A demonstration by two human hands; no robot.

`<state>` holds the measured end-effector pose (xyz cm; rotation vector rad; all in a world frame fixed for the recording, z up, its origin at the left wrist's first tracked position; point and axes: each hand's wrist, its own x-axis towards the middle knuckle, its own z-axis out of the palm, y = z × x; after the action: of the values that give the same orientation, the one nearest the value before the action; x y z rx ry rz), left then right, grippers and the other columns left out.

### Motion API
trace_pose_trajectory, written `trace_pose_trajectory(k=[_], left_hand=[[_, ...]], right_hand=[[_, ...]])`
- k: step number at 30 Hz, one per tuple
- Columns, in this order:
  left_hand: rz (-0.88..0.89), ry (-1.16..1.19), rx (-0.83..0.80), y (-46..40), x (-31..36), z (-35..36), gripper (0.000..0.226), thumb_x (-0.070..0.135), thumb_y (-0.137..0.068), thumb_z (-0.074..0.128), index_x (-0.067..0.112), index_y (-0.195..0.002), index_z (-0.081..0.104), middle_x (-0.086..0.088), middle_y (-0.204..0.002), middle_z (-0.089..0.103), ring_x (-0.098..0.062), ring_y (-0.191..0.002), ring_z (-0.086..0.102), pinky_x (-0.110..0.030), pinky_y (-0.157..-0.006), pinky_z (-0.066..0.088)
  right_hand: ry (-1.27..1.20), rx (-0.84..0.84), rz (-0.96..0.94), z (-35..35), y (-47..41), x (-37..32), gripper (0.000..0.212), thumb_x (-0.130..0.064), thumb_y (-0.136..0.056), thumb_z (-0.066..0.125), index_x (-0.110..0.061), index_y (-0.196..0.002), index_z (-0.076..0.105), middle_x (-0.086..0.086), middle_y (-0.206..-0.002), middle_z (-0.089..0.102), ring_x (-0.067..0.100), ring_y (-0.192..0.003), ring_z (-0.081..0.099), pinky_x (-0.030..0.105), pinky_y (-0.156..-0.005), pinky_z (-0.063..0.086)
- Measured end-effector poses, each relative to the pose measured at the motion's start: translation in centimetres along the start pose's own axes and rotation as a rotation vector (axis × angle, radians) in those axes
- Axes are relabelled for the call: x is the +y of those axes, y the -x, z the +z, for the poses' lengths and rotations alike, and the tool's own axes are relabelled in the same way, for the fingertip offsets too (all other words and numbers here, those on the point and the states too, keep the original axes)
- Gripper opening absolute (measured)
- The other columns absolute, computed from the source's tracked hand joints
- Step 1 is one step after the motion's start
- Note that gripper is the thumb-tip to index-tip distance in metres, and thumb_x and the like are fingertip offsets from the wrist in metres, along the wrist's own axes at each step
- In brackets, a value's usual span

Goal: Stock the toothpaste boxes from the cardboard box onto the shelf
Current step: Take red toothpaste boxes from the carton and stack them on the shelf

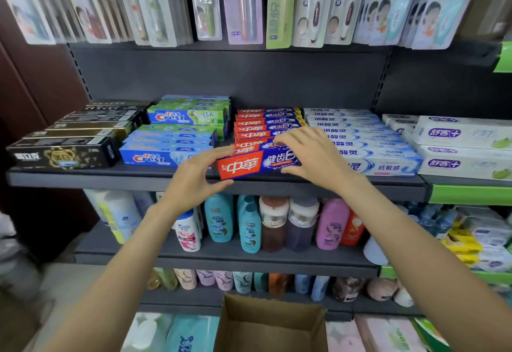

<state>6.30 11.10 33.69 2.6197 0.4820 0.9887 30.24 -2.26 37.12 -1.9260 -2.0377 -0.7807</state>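
A red and blue toothpaste box (pixel 250 165) lies at the front edge of the dark shelf (pixel 110 178), before a row of like boxes (pixel 266 121). My left hand (pixel 198 177) pinches the box's left end between thumb and fingers. My right hand (pixel 313 157) lies over its right end, fingers spread across the top and thumb under the front. The open cardboard box (pixel 273 324) stands low in the middle; the part of its inside that shows holds nothing.
Black boxes (pixel 74 141), Crest boxes (pixel 171 141) and white-blue boxes (pixel 368 144) flank the row. Toothbrush packs (pixel 243 2) hang above. Shampoo bottles (pixel 249 224) fill the shelf below. Tissue packs (pixel 171 332) lie beside the cardboard box.
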Motion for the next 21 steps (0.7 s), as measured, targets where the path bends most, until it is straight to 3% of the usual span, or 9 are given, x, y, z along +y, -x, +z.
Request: trace_pose_trajectory(k=[4,8,11,14,19,21], left_hand=[[-0.031,-0.169,0.075,-0.2,-1.4,2.9,0.062,0.021,-0.074,0.078,0.023,-0.13,0.051,0.008,-0.131,0.056,-0.016,-0.116,0.056,-0.037,-0.086,0.053],[-0.019,-0.215,0.068,-1.9,-1.5,3.5,0.059,0.025,-0.071,0.08,0.024,-0.125,0.056,0.007,-0.13,0.057,-0.017,-0.116,0.052,-0.037,-0.09,0.05],[-0.146,-0.201,0.037,-3.3,-1.2,3.3,0.057,0.024,-0.068,0.082,0.025,-0.119,0.057,0.003,-0.14,0.044,-0.021,-0.125,0.039,-0.039,-0.094,0.044],[-0.2,-0.221,0.086,-3.3,-0.3,3.4,0.053,0.017,-0.071,0.076,0.021,-0.121,0.056,-0.004,-0.143,0.037,-0.025,-0.128,0.035,-0.04,-0.089,0.043],[-0.114,-0.114,0.372,0.6,2.4,3.9,0.034,0.015,-0.083,0.064,0.015,-0.117,0.059,-0.002,-0.128,0.053,-0.02,-0.115,0.048,-0.027,-0.094,0.039],[-0.05,-0.061,0.444,3.0,3.5,4.5,0.025,0.012,-0.087,0.058,0.01,-0.113,0.06,-0.004,-0.117,0.06,-0.017,-0.107,0.052,-0.023,-0.095,0.037]], right_hand=[[-0.026,-0.091,0.02,2.0,-0.8,0.1,0.062,-0.036,-0.074,0.076,-0.025,-0.128,0.048,0.003,-0.119,0.053,0.023,-0.108,0.047,0.036,-0.092,0.038],[-0.079,-0.105,0.024,2.6,-0.5,1.9,0.054,-0.03,-0.082,0.07,-0.029,-0.131,0.049,0.002,-0.129,0.049,0.023,-0.12,0.042,0.037,-0.101,0.032],[-0.04,-0.038,0.104,3.4,-0.2,2.0,0.05,-0.016,-0.081,0.07,-0.026,-0.127,0.054,0.007,-0.134,0.048,0.028,-0.126,0.04,0.041,-0.106,0.028],[-0.051,0.078,0.229,4.3,0.2,0.3,0.053,-0.011,-0.073,0.076,-0.019,-0.122,0.058,0.012,-0.131,0.052,0.034,-0.123,0.045,0.047,-0.103,0.033],[-0.288,0.367,0.386,3.6,5.4,-4.5,0.029,-0.018,-0.086,0.06,-0.013,-0.115,0.059,0.006,-0.12,0.058,0.024,-0.113,0.049,0.034,-0.099,0.034],[-0.374,0.403,0.392,3.8,8.9,-7.0,0.022,-0.017,-0.09,0.055,-0.01,-0.109,0.062,0.004,-0.11,0.063,0.021,-0.104,0.053,0.032,-0.091,0.04]])
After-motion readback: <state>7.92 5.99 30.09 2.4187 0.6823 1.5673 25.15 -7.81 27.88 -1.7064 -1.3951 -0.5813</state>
